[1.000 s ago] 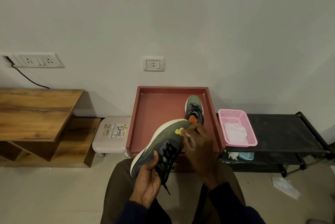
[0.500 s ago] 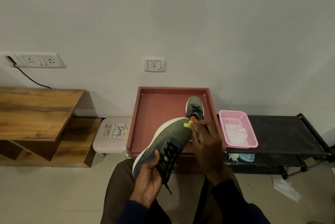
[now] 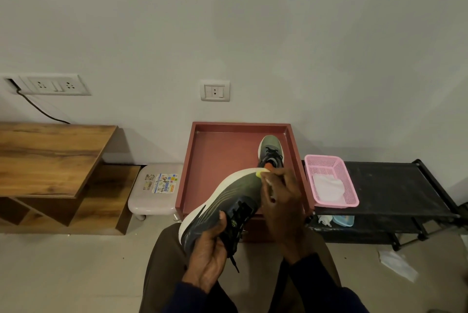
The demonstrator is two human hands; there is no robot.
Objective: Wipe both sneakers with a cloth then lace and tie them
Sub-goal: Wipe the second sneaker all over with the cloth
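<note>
Over the lap, sneaker [image 3: 228, 198] was held up on its side, sole to the left and toe pointing away. Left hand [image 3: 207, 254] gripped it at the heel end, thumb across the upper beside the laces [image 3: 239, 226]. Right hand [image 3: 283, 206] sat at the toe end with fingers curled round a pale cloth [image 3: 269, 182]. The cloth was mostly hidden and pressed against the upper near the toe.

Step, as I judged it: wiping the first sneaker, working the toe area. Laces looked threaded with a loose end hanging below the left hand; no knot could be made out.

Just beyond the right hand, second sneaker [image 3: 271, 148] stood in the red tray [image 3: 215, 150], toe toward the wall. Right of the grip, a pink basket [image 3: 336, 168] held a white rag [image 3: 328, 188] on a black rack [image 3: 392, 186].

Next move probably called for turning the sneaker in the left hand to bring an unwiped side under the cloth, with the left grip firm so pressure didn't twist it loose. The second sneaker would come after that, then lacing.
</note>
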